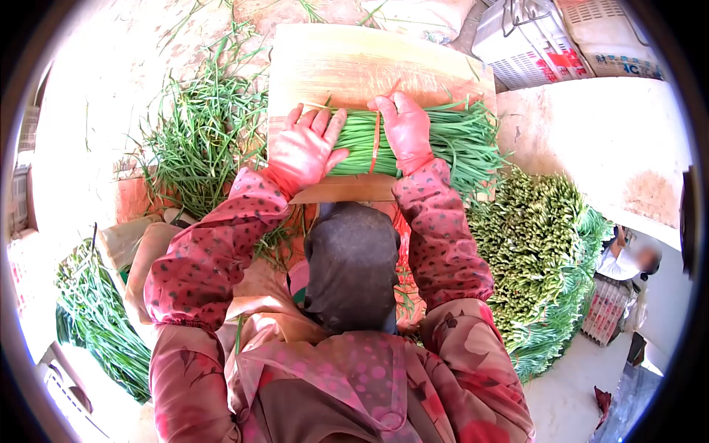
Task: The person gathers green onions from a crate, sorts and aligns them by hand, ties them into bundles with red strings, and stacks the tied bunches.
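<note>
A bundle of long green stalks lies across a pale wooden board, its leafy ends to the right. Around its middle runs a thin orange band. My left hand, in a pinkish glove, lies on the bundle's left end with the fingers spread. My right hand, gloved alike, is at the top of the band, thumb and fingertips pinched on it, and a loose tip of the band sticks up above them. The left tip of the bundle is hidden under my left hand.
Loose green leaves are heaped left of the board. A big stack of bundled stalks stands at the right, more greens at the lower left. Plastic crates are at the upper right. Another person is at the far right.
</note>
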`<state>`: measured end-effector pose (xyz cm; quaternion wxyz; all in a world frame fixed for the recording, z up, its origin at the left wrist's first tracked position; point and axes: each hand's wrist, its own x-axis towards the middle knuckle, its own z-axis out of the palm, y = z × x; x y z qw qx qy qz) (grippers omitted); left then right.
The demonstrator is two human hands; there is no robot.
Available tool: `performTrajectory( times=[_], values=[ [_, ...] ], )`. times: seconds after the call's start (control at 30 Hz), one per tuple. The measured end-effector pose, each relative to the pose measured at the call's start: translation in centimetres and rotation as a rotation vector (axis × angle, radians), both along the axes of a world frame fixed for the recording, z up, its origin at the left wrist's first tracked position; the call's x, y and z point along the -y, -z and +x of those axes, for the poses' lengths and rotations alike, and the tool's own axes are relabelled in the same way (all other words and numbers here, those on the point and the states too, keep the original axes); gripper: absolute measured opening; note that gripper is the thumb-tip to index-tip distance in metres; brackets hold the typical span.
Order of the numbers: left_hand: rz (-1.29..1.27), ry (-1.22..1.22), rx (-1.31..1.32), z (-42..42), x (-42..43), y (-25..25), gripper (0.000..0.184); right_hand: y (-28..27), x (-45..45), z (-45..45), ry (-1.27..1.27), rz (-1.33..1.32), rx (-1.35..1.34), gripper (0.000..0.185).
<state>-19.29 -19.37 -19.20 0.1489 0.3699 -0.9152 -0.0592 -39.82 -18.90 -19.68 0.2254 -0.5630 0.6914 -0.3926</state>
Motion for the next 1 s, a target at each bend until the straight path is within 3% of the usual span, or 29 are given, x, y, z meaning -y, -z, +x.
performTrajectory(
  times=[0.07, 0.23, 0.3, 0.4, 0.5, 0.57, 0.63, 0.7, 0.77, 0.83, 0.87, 1.0],
  values=[
    [0.029, 0.005, -0.002, -0.3, 0.3, -0.5, 0.072, -0.8, -0.2, -0.1, -0.007, 0.151, -0.079, 0.022],
    [0.126, 0.101, -0.019, -0.1, 0.7, -2.9, 0.081, 0.9, -0.2, -0.7, -0.032, 0.065, -0.047, 0.024],
    [0.217, 0.083, 0.238, -0.6, 0.8, -3.4, 0.075, -0.4, -0.3, -0.1, -0.035, 0.005, -0.039, 0.026],
    [0.214, 0.110, 0.238, -1.2, 0.8, -3.9, 0.067, -2.0, -1.1, 0.5, -0.011, 0.053, 0.088, 0.023],
    [0.283, 0.046, 0.336, -2.3, 0.3, -5.9, 0.062, -2.4, -1.7, 0.2, -0.019, -0.099, 0.097, 0.025],
    [0.359, 0.032, 0.368, -3.3, 0.1, -7.1, 0.063, -3.3, -2.4, -0.3, -0.028, -0.082, -0.062, 0.024],
    [0.157, -0.032, 0.048, -4.2, -0.1, -6.6, 0.064, -4.0, -3.0, -0.2, -0.030, -0.081, -0.021, 0.020],
    [0.147, -0.045, -0.011, -5.8, -0.6, -5.3, 0.058, -5.0, -3.7, 0.6, -0.056, -0.157, 0.040, 0.015],
    [0.133, -0.046, -0.121, -7.4, -1.1, -3.0, 0.048, -5.8, -4.1, 1.4, 0.096, -0.034, 0.346, 0.014],
    [0.000, -0.098, -0.217, -8.3, -1.7, -0.1, 0.038, -5.6, -4.4, 1.6, 0.039, -0.068, 0.668, 0.017],
    [0.069, -0.117, -0.420, -8.2, -1.8, -0.1, 0.033, -5.9, -4.7, 1.4, 0.048, 0.014, 0.693, 0.020],
    [0.126, -0.101, -0.533, -7.8, -1.9, 0.4, 0.022, -5.6, -4.4, 1.9, 0.118, 0.007, 0.814, 0.022]
  ],
)
